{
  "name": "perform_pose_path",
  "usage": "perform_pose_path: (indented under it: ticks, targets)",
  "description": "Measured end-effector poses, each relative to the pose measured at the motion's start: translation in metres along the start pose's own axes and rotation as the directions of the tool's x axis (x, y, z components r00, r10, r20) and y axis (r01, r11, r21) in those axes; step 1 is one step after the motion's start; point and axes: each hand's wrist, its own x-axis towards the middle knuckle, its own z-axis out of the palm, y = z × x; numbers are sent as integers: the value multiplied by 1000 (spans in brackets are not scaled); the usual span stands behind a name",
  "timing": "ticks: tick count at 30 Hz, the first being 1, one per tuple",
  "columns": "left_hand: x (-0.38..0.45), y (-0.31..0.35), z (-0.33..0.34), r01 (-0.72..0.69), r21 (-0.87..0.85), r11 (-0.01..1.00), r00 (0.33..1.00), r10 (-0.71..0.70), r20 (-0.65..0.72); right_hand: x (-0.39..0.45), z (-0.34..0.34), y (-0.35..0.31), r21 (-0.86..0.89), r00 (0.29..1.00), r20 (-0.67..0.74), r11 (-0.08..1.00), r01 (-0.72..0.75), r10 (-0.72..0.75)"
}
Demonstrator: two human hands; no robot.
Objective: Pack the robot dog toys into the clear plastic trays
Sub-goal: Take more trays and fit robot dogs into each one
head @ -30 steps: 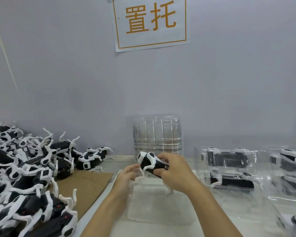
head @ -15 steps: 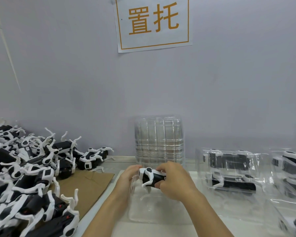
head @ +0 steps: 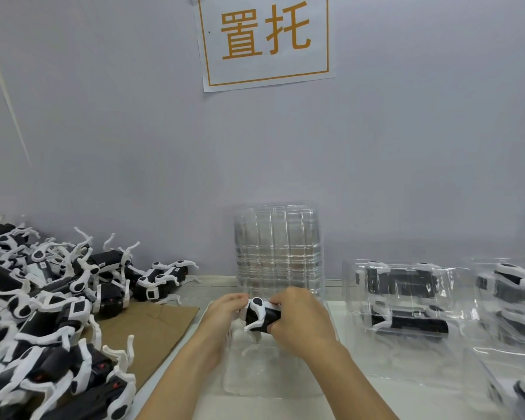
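A: We can't see the back half of the toy (head: pixel 261 316); the right hand (head: pixel 300 324) covers it, and we can't make out that hand's grip underneath.

B: Nor the left hand's (head: pixel 228 310) fingertips behind the toy. We lose the pile (head: pixel 43 313) at the left and bottom edges.

A: The packed trays (head: pixel 406 301) run off the right edge, and glare blurs their contents. We can't count the stack (head: pixel 278 250).

Plain pale grey-lilac wall (head: pixel 103 131) with a white paper sign (head: pixel 265 40), orange characters, above a white tabletop (head: pixel 422 401).
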Motion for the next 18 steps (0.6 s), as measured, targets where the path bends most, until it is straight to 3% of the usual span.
perform_pose_path:
  ticks: [18]
  targets:
    - [15,-10,-4,-27,109,994,999,32,-39,-1,-1,-1,-32,999,38,999,14,-13]
